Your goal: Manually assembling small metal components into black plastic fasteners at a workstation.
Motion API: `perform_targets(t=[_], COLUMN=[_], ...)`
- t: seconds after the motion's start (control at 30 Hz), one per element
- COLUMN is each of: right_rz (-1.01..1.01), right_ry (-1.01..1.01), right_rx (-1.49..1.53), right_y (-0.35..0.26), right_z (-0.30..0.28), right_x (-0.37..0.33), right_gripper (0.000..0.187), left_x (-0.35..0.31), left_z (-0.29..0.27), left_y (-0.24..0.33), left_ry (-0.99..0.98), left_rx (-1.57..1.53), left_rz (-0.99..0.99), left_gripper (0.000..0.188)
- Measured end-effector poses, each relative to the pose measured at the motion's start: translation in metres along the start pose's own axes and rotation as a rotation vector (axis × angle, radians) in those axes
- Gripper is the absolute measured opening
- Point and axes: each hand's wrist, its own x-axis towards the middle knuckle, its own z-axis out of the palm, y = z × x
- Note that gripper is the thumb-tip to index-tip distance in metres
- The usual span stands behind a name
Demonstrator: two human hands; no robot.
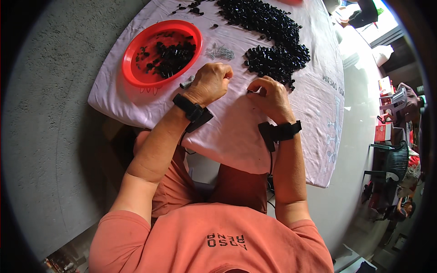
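Observation:
My left hand [210, 83] is curled closed above the cloth, its fingertips turned away, so whatever it may hold is hidden. Facing it, my right hand [273, 98] pinches a small black piece [249, 92] between thumb and forefinger. The two hands are a short gap apart. Just beyond my left hand lies a little heap of thin silvery metal pins [220, 51]. A big pile of shiny black plastic pieces [277, 59] spreads beyond my right hand. To the left, a red basin [132, 68] holds more black pieces. A small grey object [185, 83] lies beside my left wrist.
A pale pink printed cloth [232, 132] covers the table. Dark straps with small boxes and cables sit on both my wrists. A few loose black pieces [195, 10] lie at the far edge. Off to the right are a dark green chair [396, 161] and other people.

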Motion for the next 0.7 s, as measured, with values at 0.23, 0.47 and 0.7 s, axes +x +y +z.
perform_targets(t=[0.23, 0.47, 0.7], right_rz=[0.268, 0.261, 0.284], right_ry=[0.023, 0.079, 0.139], right_rx=[0.499, 0.957, 1.051], right_y=[0.004, 0.010, 0.018], right_z=[0.000, 0.001, -0.001], right_x=[0.003, 0.005, 0.005], right_gripper=[0.017, 0.018, 0.016], left_x=[0.000, 0.000, 0.000], left_z=[-0.002, -0.001, -0.005], left_y=[0.003, -0.001, -0.007], left_ry=[-0.029, -0.039, -0.055], left_rx=[0.017, 0.025, 0.045], left_rz=[-0.009, -0.021, -0.037], left_gripper=[0.009, 0.008, 0.013])
